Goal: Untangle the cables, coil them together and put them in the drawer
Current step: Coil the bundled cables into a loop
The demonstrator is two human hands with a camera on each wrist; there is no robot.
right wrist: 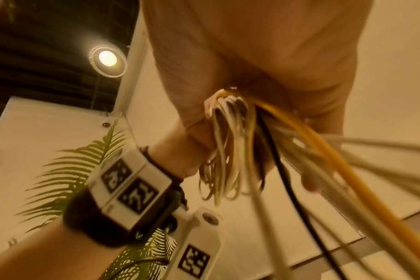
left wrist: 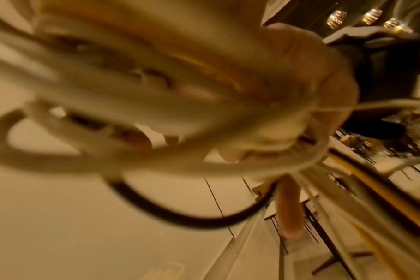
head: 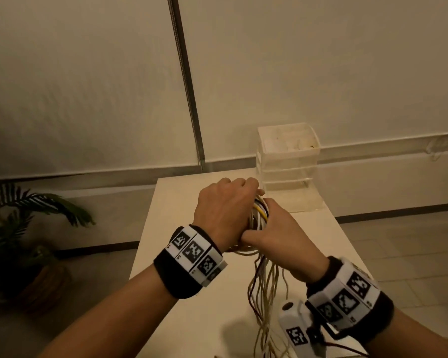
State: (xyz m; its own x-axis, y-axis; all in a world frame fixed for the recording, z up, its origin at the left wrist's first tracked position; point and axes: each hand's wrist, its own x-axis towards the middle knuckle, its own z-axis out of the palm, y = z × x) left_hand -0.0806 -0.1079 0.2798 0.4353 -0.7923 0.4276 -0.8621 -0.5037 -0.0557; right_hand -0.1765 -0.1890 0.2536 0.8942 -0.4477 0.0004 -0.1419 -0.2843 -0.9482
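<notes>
A pale table by a plain wall, both hands busy with a bundle of cables above it.

The left hand has its fingers curled round the coiled part of the cables, white, yellow and dark strands, while the right hand presses against the coil from the other side, fingers apparently wrapped on it, though the blur makes that hard to confirm. Loose ends hang down to the tabletop. A clear plastic drawer unit stands just behind the hands, and a potted plant sits on the floor to the left.
</notes>
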